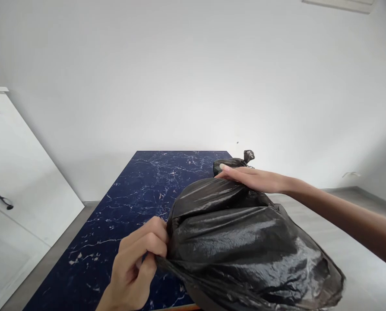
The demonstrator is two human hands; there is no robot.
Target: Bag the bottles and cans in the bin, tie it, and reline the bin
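Observation:
A full black plastic garbage bag [245, 246] lies on a dark blue marble-patterned table [128, 207], toward its right side. The bag's far end is tied in a knot [248, 155]. My left hand [137, 263] is closed, pinching the bag's near left edge. My right hand [248, 176] reaches across from the right and lies on top of the bag's far end near the knot, fingers stretched out together and pressing on the plastic.
A white cabinet [14, 190] with a black handle [1, 200] stands at the left. A plain white wall rises behind the table. Grey floor [351, 259] shows to the right of the table and in a strip on the left.

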